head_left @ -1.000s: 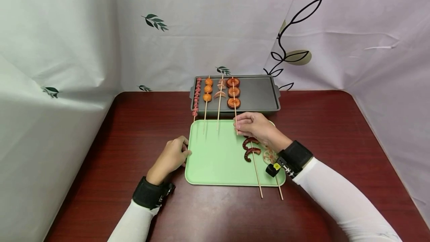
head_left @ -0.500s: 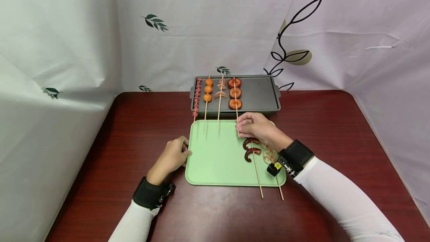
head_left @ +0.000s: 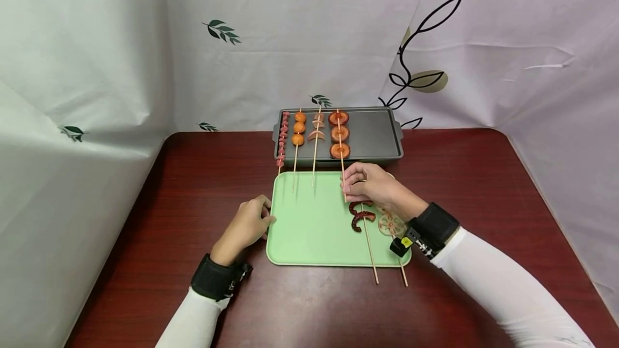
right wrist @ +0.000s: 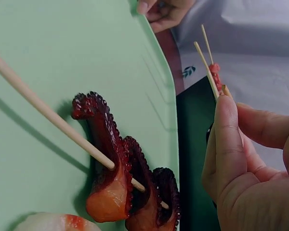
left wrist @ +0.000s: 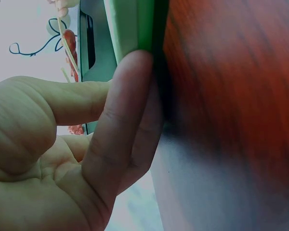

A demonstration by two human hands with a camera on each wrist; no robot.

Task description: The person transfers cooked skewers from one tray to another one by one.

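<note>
My right hand (head_left: 371, 182) pinches the stick of a mushroom skewer (head_left: 340, 133) between thumb and fingers. Its three brown-orange slices lie over the grey grill pan (head_left: 372, 133), and the stick slopes down over the far edge of the green tray (head_left: 309, 230). In the right wrist view the stick's end just shows at the fingertips. My left hand (head_left: 247, 223) holds the tray's left edge, the thumb over the rim; in the left wrist view its fingers (left wrist: 118, 115) lie along that edge. Beneath my right hand, an octopus-tentacle skewer (right wrist: 108, 168) lies on the tray.
Left of the mushrooms, a red meat-piece skewer (head_left: 282, 136), an orange ball skewer (head_left: 299, 128) and a pale pink-slice skewer (head_left: 317, 136) rest on the pan, their sticks reaching over the tray. A lotus-root skewer (head_left: 390, 224) lies at the tray's right, partly under my wrist.
My right hand has shifted slightly right and toward me, bringing the mushroom skewer along over the pan. The left hand stays at the tray's edge.
</note>
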